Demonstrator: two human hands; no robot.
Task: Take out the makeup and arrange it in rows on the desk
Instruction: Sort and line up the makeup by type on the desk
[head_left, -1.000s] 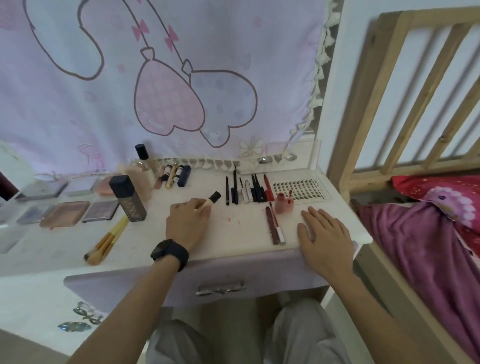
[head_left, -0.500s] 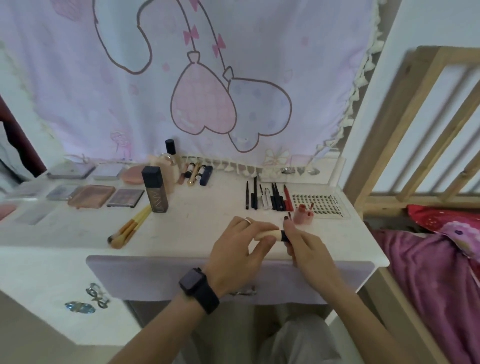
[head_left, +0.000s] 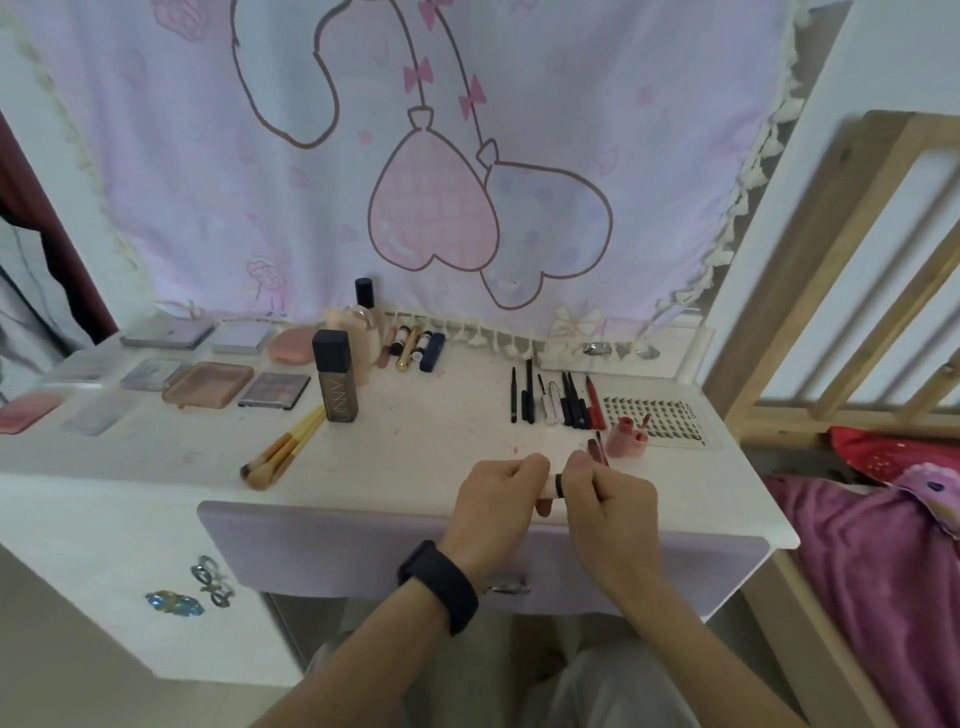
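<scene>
Both hands meet over the surface's (head_left: 156, 457) front edge: left grip (head_left: 501, 491) and right grip (head_left: 608, 493) each pinching the small tube (head_left: 555, 486).

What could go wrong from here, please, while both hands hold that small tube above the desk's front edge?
The tube is held by the left hand and right hand right at the desk edge; if dropped, it may fall to the floor. The right hand is close to the pink bottle and could tip it.
</scene>
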